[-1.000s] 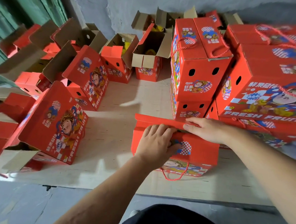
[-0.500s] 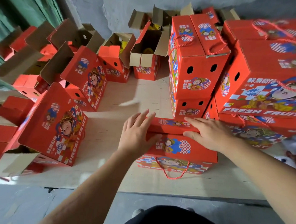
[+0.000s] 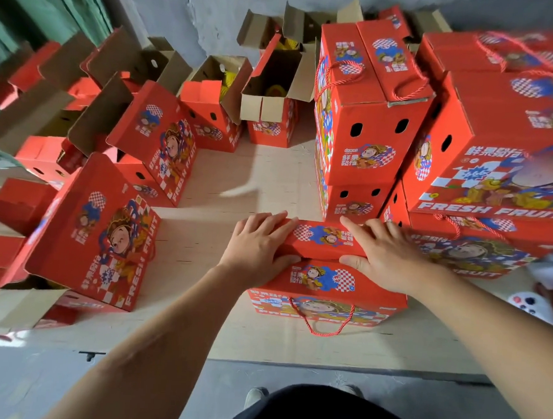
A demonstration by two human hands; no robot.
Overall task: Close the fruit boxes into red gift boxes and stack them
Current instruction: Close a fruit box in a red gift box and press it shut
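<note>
A red gift box [image 3: 325, 286] with a cartoon print and a red rope handle stands on the pale board in front of me. Its top flaps lie folded down. My left hand [image 3: 260, 247] presses flat on the left end of the top, thumb on the near flap. My right hand [image 3: 386, 251] presses flat on the right end, fingers spread over the far flap. A stack of closed red boxes [image 3: 364, 124] rises just behind it, and a larger stack [image 3: 505, 152] stands at the right.
Several open boxes with raised flaps [image 3: 105, 237] [image 3: 162, 144] [image 3: 268, 102] line the left and back; yellow fruit shows in some. A grey wall runs behind, a green shutter at the left. The board's front edge [image 3: 291, 362] meets grey floor near my feet.
The far top flap has come down flat onto the box. My left hand moved from the near flap to the box's left end and now presses on top.
</note>
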